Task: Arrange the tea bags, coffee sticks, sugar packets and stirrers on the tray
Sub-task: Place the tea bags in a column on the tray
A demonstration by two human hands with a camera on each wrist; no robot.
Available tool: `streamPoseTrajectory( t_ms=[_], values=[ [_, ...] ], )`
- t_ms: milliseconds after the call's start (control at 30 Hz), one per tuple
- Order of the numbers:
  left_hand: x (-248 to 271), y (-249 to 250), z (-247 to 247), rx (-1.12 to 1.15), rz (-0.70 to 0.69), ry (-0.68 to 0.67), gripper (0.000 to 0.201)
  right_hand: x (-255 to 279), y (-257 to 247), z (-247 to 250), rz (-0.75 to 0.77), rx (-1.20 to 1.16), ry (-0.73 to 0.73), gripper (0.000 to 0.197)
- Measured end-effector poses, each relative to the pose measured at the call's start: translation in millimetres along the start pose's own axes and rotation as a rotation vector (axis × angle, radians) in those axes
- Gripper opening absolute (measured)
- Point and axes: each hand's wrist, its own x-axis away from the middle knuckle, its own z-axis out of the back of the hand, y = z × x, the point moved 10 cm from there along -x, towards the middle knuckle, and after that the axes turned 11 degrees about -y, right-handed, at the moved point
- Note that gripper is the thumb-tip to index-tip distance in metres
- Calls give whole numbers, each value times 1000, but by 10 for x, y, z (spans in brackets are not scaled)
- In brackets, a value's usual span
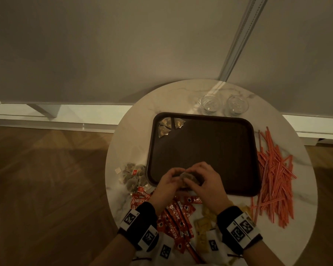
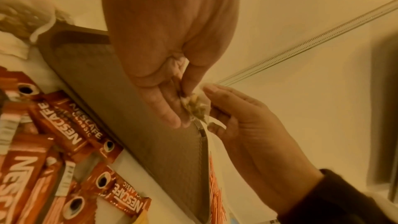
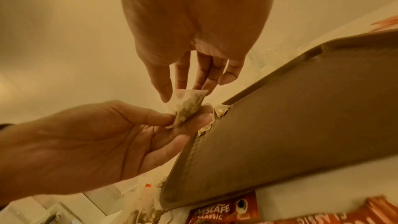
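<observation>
Both my hands hover over the near edge of the dark brown tray [image 1: 200, 146] and share one tea bag [image 1: 187, 177]. My left hand [image 1: 169, 179] pinches the tea bag [image 3: 189, 106] between thumb and fingers. From the other side, the thumb and fingertips of my right hand [image 1: 200, 177] pinch its top edge. Three tea bags [image 1: 169, 126] lie in the tray's far left corner. More tea bags [image 1: 133, 173] are heaped left of the tray. Red coffee sticks [image 1: 173, 217] and yellow sugar packets [image 1: 204, 227] lie by my wrists, and red stirrers [image 1: 275, 179] to the right.
Everything sits on a round marble table [image 1: 288, 217] against a wall. Two clear glasses [image 1: 210, 103] stand behind the tray. Wooden floor lies to the left, beyond the table's edge.
</observation>
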Motion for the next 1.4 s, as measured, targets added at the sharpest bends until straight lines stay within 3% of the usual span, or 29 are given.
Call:
streamPoseTrajectory(
  t_ms=[100,200,367,467,600,867,1033,1167,1267,1400],
  values=[
    [-128,37,185,-51,-21,128,17,-102,159,37,-59,-79,39,22],
    [-309,111,340,-120,-23,197,11,-212,431,-32,-221,-220,-2,20],
    [-537,263,295,-121,-64,150,19,-397,786,-324,-469,-808,-82,19],
    [-632,303,288,-88,-111,144,24,-530,798,-382,-480,-1006,-86,21],
    [-770,275,346,-66,-127,163,29,-703,857,-303,-448,-818,-60,16],
    [-1057,371,703,-118,-99,284,26,-1085,973,-248,-481,-745,-46,13],
    [-1237,530,929,-335,-101,398,27,-1444,1062,-113,-537,-588,-4,6],
    [-1390,643,921,-531,-106,421,22,-1641,1141,-87,-571,-523,35,15],
    [-1491,702,918,-728,-86,444,25,-1687,1142,-143,-587,-469,-28,22],
    [-1498,803,927,-891,-85,494,21,-1655,1135,-46,-588,-227,-123,25]
  ],
)
